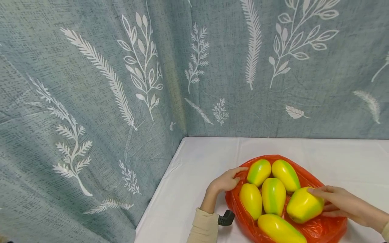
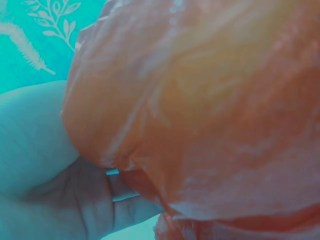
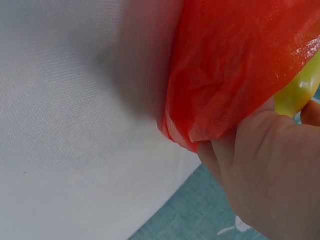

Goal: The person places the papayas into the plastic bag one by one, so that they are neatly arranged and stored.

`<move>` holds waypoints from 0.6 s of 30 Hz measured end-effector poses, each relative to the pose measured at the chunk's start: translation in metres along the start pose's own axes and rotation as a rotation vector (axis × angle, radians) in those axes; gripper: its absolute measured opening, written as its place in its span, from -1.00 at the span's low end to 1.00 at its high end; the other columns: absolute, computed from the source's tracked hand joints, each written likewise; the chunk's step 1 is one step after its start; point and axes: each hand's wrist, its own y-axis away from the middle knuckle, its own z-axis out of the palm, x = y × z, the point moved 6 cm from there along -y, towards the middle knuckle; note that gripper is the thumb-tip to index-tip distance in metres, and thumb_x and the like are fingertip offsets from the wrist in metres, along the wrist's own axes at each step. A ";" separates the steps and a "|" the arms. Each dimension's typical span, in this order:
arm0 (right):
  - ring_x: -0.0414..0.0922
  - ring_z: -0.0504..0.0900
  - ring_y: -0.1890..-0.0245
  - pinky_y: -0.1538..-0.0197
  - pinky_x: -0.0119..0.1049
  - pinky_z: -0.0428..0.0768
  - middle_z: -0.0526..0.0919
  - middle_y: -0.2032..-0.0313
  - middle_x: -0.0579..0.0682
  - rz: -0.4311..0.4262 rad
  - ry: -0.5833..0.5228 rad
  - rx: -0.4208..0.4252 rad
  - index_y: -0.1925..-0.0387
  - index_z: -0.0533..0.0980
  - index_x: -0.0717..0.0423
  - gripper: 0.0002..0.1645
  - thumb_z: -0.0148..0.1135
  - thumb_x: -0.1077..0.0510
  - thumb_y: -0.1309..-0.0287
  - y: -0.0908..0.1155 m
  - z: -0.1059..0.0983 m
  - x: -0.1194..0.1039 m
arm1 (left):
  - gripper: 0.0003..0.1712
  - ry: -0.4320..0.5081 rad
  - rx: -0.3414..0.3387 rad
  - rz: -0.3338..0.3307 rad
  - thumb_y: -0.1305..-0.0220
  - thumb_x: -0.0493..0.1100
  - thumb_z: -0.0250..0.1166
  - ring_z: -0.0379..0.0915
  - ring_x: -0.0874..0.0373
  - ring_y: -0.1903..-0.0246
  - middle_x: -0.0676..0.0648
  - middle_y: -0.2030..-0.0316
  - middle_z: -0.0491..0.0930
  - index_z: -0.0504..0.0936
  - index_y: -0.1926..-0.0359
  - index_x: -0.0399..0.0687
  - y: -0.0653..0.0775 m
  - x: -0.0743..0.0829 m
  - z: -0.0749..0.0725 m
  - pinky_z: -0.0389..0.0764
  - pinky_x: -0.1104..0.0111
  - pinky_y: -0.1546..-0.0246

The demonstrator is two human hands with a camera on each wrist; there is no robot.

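An opened red plastic bag (image 1: 329, 224) lies on the table with several yellow-green mangoes (image 1: 274, 195) in it. At the bag's left rim my left hand (image 1: 225, 180) holds the plastic between thumb and fingers. In the left wrist view the bag (image 2: 200, 125) fills most of the picture, and the left hand (image 2: 55, 170) reaches around its edge. On the right side my right hand (image 1: 340, 202) grips one mango (image 1: 305, 205), thumb on top. The right wrist view has the right hand (image 3: 275, 170) partly behind the bag's rim; some fingertips are hidden.
A white cloth covers the table (image 1: 212, 152). Blue-grey curtains (image 1: 225, 67) with white leaf prints hang behind it and on the left. A black device (image 1: 226, 218) sits at my left wrist, beside the bag.
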 end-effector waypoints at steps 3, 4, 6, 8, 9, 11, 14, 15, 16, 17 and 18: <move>-0.01 0.58 0.24 0.12 -0.14 0.59 0.50 0.16 0.26 0.009 -0.009 0.001 -0.16 0.05 0.69 0.06 0.06 -0.28 -0.25 0.000 0.001 0.000 | -0.46 0.005 0.000 -0.005 -0.34 -0.40 -0.02 0.37 0.16 0.08 -0.03 -0.18 0.43 0.40 -0.31 0.00 -0.001 -0.001 0.001 0.43 0.39 0.00; 0.00 0.58 0.24 0.12 -0.13 0.59 0.50 0.16 0.27 0.007 -0.012 -0.004 -0.16 0.05 0.69 0.06 0.06 -0.27 -0.25 0.000 0.002 0.000 | -0.46 0.004 0.001 -0.007 -0.34 -0.39 -0.02 0.37 0.15 0.08 -0.04 -0.17 0.43 0.40 -0.31 0.00 -0.001 -0.001 0.001 0.43 0.39 0.01; 0.00 0.58 0.24 0.11 -0.13 0.59 0.49 0.15 0.27 0.001 -0.018 -0.014 -0.15 0.06 0.69 0.03 0.06 -0.26 -0.27 0.001 0.003 -0.001 | -0.46 0.007 0.003 -0.010 -0.34 -0.40 -0.02 0.37 0.14 0.10 -0.04 -0.17 0.43 0.40 -0.31 0.00 -0.001 -0.001 0.001 0.44 0.39 0.04; 0.00 0.58 0.24 0.11 -0.13 0.59 0.49 0.15 0.26 0.001 -0.031 -0.018 -0.15 0.07 0.67 0.00 0.05 -0.24 -0.29 0.002 0.004 -0.002 | -0.46 0.007 0.005 -0.012 -0.34 -0.40 -0.01 0.37 0.14 0.10 -0.05 -0.17 0.43 0.41 -0.30 0.00 -0.001 0.000 0.001 0.45 0.39 0.05; 0.00 0.58 0.24 0.11 -0.13 0.59 0.49 0.15 0.25 0.001 -0.037 -0.021 -0.15 0.07 0.67 -0.02 0.04 -0.23 -0.29 0.002 0.004 -0.002 | -0.45 0.006 0.005 -0.012 -0.33 -0.40 -0.01 0.37 0.14 0.10 -0.04 -0.16 0.43 0.41 -0.30 0.00 -0.002 0.000 0.001 0.44 0.40 0.05; -0.01 0.58 0.24 0.10 -0.14 0.59 0.49 0.15 0.24 0.001 -0.044 -0.022 -0.15 0.07 0.66 -0.04 0.04 -0.22 -0.30 0.003 0.003 -0.003 | -0.45 0.010 0.006 -0.009 -0.33 -0.41 -0.01 0.37 0.14 0.12 -0.05 -0.16 0.44 0.41 -0.30 -0.01 -0.003 0.001 0.002 0.45 0.40 0.07; -0.02 0.58 0.25 0.11 -0.14 0.59 0.49 0.16 0.24 0.001 -0.056 -0.015 -0.15 0.07 0.64 -0.07 0.03 -0.20 -0.31 0.004 0.001 -0.003 | -0.46 0.013 0.006 -0.004 -0.34 -0.40 -0.02 0.38 0.15 0.13 -0.04 -0.15 0.44 0.41 -0.30 0.00 -0.006 0.002 0.003 0.46 0.41 0.08; -0.02 0.58 0.25 0.11 -0.14 0.59 0.49 0.16 0.24 0.001 -0.058 -0.012 -0.15 0.07 0.64 -0.07 0.04 -0.20 -0.31 0.004 -0.001 -0.003 | -0.46 0.010 0.008 -0.003 -0.34 -0.40 -0.02 0.37 0.16 0.13 -0.04 -0.15 0.44 0.41 -0.30 -0.01 -0.006 0.003 0.003 0.45 0.41 0.08; -0.02 0.59 0.25 0.11 -0.14 0.59 0.49 0.16 0.24 0.002 -0.057 -0.011 -0.15 0.06 0.64 -0.06 0.04 -0.20 -0.31 0.003 -0.002 -0.003 | -0.46 0.009 0.011 -0.004 -0.34 -0.40 -0.02 0.37 0.16 0.13 -0.04 -0.15 0.44 0.41 -0.30 -0.01 -0.006 0.003 0.003 0.45 0.42 0.09; -0.01 0.59 0.25 0.11 -0.14 0.59 0.50 0.16 0.24 0.001 -0.056 -0.008 -0.15 0.05 0.65 -0.05 0.04 -0.20 -0.31 0.003 -0.003 -0.004 | -0.46 0.007 0.014 -0.006 -0.34 -0.40 -0.02 0.37 0.15 0.14 -0.05 -0.14 0.44 0.41 -0.30 -0.01 -0.006 0.003 0.003 0.46 0.41 0.12; -0.01 0.59 0.25 0.12 -0.14 0.59 0.50 0.16 0.24 0.001 -0.055 -0.005 -0.15 0.05 0.65 -0.05 0.04 -0.20 -0.31 0.003 -0.004 -0.004 | -0.46 0.006 0.015 -0.009 -0.34 -0.40 -0.02 0.38 0.14 0.16 -0.05 -0.13 0.45 0.40 -0.30 -0.01 -0.006 0.003 0.003 0.46 0.41 0.15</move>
